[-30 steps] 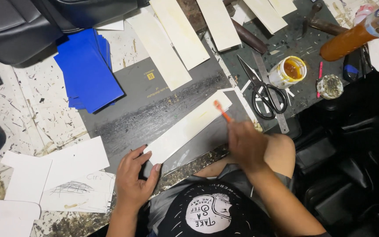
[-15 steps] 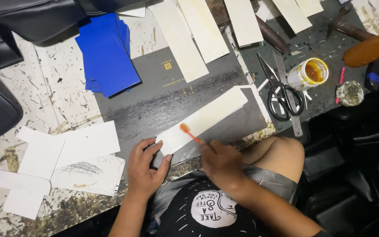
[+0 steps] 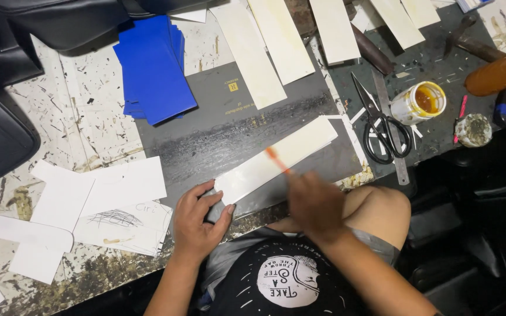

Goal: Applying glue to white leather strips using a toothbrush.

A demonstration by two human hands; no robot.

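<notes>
Cream card strip (image 3: 276,159) lies slantwise on the dark mat (image 3: 218,117) – left hand (image 3: 197,225) pins its near end, fingers spread flat; right hand (image 3: 314,205), blurred, has fingers clamped on an orange brush (image 3: 276,159) over it – scissors (image 3: 382,126) right of the mat

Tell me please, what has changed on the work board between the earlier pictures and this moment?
The right hand with the orange brush swept along the cream strip: from its far end, toward the end by the left hand, now back near the middle, blurred by motion. The left hand kept pressing the near end of the strip. The scissors, glue pot and blue sheets stayed in place.
</notes>
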